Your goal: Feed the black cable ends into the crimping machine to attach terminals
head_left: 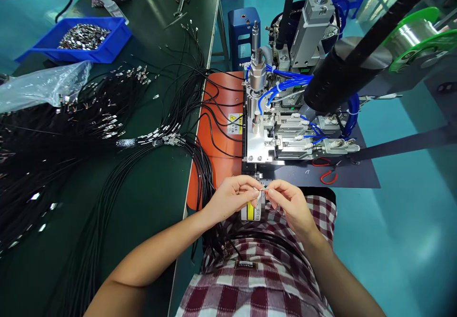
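Note:
My left hand [235, 194] and my right hand [290, 203] meet fingertip to fingertip in front of the machine's near end. Between them they pinch the end of a thin cable [263, 190], where small whitish and reddish wires show. Its exact tip is too small to make out. Just beyond the fingers stands the silver machine [257, 145] with blue air tubes. A bundle of black cables [202, 160] runs over the orange plate [223, 155] left of the machine. More black cable lies across my lap, over a checkered garment [257, 260].
On the green table [150, 241] lie cable bundles with metal connector ends [167, 136]. A blue bin [119, 41] holds small metal parts, beside a clear plastic bag [53, 86]. Red-handled pliers [328, 176] lie right of the machine. A green wire spool [414, 67] and black posts overhang.

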A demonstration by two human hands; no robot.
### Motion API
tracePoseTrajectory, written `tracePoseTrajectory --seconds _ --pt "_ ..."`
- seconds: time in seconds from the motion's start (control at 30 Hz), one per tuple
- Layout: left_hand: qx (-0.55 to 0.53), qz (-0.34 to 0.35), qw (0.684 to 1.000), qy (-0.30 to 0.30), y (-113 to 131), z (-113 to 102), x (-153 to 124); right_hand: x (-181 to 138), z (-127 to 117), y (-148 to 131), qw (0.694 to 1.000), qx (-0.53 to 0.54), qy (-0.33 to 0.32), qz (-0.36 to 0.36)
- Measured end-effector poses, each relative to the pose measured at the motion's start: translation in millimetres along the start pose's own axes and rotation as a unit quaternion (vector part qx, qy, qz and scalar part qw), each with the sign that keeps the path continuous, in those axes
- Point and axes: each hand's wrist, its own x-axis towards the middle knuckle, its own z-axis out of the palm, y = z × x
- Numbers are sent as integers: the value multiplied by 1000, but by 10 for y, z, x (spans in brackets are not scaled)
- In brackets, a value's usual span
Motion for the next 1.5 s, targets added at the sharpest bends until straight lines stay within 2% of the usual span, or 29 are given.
tracePoseTrajectory --seconds 0.1,0.2,0.27,0.37,0.6,0.87,1.03,1.27,1.5 --pt "24 20 999 12 -8 15 0 -38 19 1 997 -58 34 -43" --pt "45 46 997 38 -22 34 0 -85 38 -8 975 -160 90 -128" --pt "55 50 996 45 -27 44 -2 -101 28 -24 967 -181 103 -147" --pt "64 50 996 45 -22 49 -6 -83 -24 -62 980 -142 97 -102" --pt "50 42 997 26 1 31 -25 -4 -77 -50 999 -27 11 -17" --pt "2 31 1000 -4 -11 5 -32 -3 -54 -1 995 82 -50 37" --pt "-15 8 999 -47 5 -31 -35 -18 -43 -22 981 140 -100 88" --pt "-35 -1 996 -82 -23 -81 -25 -21 -21 -4 970 184 -130 96" --pt "-54 9 994 -94 -36 -88 -10 -67 22 41 976 179 -108 66"
